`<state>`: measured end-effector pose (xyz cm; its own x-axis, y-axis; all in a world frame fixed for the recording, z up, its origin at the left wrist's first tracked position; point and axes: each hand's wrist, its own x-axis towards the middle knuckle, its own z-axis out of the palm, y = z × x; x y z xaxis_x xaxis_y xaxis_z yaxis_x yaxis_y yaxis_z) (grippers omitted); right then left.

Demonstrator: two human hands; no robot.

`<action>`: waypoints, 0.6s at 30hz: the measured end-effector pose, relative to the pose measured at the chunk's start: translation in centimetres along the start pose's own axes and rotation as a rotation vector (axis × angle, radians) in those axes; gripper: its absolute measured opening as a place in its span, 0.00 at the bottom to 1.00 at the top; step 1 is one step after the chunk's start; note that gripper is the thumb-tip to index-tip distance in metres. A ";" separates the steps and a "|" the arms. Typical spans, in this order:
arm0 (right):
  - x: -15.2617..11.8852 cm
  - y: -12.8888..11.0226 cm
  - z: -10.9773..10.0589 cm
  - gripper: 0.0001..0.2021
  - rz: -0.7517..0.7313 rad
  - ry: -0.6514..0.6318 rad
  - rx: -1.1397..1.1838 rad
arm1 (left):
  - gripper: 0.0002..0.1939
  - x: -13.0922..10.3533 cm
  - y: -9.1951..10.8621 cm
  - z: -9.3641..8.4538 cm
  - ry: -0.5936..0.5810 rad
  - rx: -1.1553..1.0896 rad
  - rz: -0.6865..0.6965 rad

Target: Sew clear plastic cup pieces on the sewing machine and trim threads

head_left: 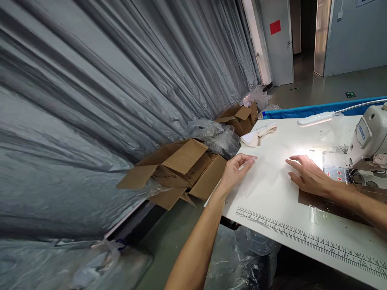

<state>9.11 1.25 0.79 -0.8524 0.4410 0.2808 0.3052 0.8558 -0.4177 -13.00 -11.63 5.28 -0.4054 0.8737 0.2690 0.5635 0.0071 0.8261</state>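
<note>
Pinching narrowly with the left hand (237, 169) near the counter's (266, 189) left edge; cannot tell whether gripping something thin. Spreading the right hand (306, 174) wide, just beside the sewing machine (367, 133). Seeing a white cloth (256, 135) beyond the left hand, a lamp (316, 119) near the machine. Hemmed in on the left by open boxes (184, 159), plastic wrap (222, 139) and a grey curtain (121, 80).

From my seat I see a grey curtain (151, 72) sweeping down the left. Beside it I make out an open cardboard box (184, 158), clear plastic (222, 139) and a second carton (242, 113). Farther off, I spot a red sheet (275, 27) on a pale door (277, 56) and a green floor marking (350, 94).
</note>
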 end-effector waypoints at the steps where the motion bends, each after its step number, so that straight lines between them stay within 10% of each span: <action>1: -0.6 -0.2 -0.4 0.22 -0.003 0.007 0.096 | 0.19 -0.3 1.0 0.4 -0.041 -0.079 -0.022; 7: -3.5 -3.1 -2.9 0.38 0.075 -0.040 0.599 | 0.22 -1.3 6.1 3.8 -0.407 -0.320 -0.084; 12: -6.8 -3.2 -4.3 0.11 0.075 -0.306 1.017 | 0.19 -1.9 8.0 5.7 -0.578 -0.488 -0.188; 18: -11.6 -0.5 -6.9 0.13 0.287 -0.373 1.140 | 0.24 -2.0 7.9 8.7 -0.682 -0.540 -0.370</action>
<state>21.78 -2.43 3.75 -0.9417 0.3100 -0.1309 0.1158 -0.0668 -0.9910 -1.44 -9.11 6.95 0.1128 0.9583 -0.2625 0.0040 0.2637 0.9646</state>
